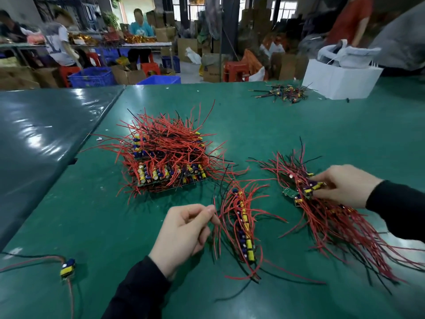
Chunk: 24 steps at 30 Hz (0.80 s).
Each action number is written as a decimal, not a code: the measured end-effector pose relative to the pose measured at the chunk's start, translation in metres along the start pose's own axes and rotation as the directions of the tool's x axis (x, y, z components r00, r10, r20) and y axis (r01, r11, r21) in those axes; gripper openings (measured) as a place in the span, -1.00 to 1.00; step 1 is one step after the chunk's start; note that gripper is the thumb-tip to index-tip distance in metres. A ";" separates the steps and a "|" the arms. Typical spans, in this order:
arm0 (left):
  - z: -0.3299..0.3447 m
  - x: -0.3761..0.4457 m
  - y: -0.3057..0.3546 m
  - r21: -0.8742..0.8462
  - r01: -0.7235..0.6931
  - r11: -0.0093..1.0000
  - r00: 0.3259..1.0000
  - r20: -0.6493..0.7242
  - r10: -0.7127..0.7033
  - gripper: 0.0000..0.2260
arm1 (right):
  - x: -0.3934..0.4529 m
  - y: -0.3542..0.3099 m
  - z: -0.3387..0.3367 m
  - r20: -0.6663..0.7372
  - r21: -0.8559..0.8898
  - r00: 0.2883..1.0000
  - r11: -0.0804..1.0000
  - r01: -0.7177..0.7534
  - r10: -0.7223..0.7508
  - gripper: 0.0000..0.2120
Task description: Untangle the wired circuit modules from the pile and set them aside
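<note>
Left hand pinches red leads of the module strip just beside it; right hand grips modules atop the side bundle. Risk: crossed leads snagging, dragging neighbours, straining solder joints

Left hand curls, thumb meeting forefinger in a pinch. Right hand reaches in opposite, fingers bent, gripping.

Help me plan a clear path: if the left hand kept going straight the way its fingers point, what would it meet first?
Probably the middle row of modules. The left hand already pinches a red wire at that row's edge, and its fingers point rightward toward the row. Depth looks flat on the table, so little doubt.
</note>
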<state>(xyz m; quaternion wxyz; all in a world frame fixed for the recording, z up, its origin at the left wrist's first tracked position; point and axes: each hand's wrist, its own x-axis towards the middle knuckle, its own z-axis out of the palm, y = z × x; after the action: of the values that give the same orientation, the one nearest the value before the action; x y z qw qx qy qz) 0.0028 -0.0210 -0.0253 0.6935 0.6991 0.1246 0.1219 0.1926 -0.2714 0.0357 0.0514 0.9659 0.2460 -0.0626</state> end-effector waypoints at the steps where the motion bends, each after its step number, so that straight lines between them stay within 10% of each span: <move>1: 0.000 0.001 0.000 -0.004 0.000 1.000 1.000 -0.026 0.000 -0.70 | -0.001 -0.004 -0.003 -0.029 -0.121 1.000 0.993 -0.015 0.012 -0.54; 6: -0.009 0.007 -0.007 0.065 -0.080 0.995 0.962 -0.257 0.094 -0.76 | -0.009 -0.033 -0.030 -0.315 0.081 0.941 0.984 0.160 -0.127 -0.83; 11: -0.005 0.011 -0.012 -0.015 0.104 0.994 0.985 -0.134 -0.105 -0.75 | -0.012 -0.092 0.006 0.255 0.541 0.956 0.841 -0.016 -0.146 -0.57; 18: 0.004 0.003 -0.010 -0.119 0.178 0.977 0.955 0.261 -0.143 -0.75 | 0.002 -0.128 0.039 -0.014 0.561 0.997 0.825 0.068 -0.073 -0.65; 24: -0.013 0.012 -0.004 -0.307 0.298 0.904 0.950 -0.002 -0.314 -0.77 | -0.017 -0.118 0.044 -0.171 0.774 0.980 0.602 0.196 -0.098 -0.78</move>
<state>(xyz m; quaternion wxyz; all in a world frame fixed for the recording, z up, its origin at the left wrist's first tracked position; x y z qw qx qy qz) 0.0094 -0.0044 -0.0295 0.7995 0.5527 0.2302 0.0473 0.1168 -0.1818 -0.0138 -0.3966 0.8685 0.2745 -0.1144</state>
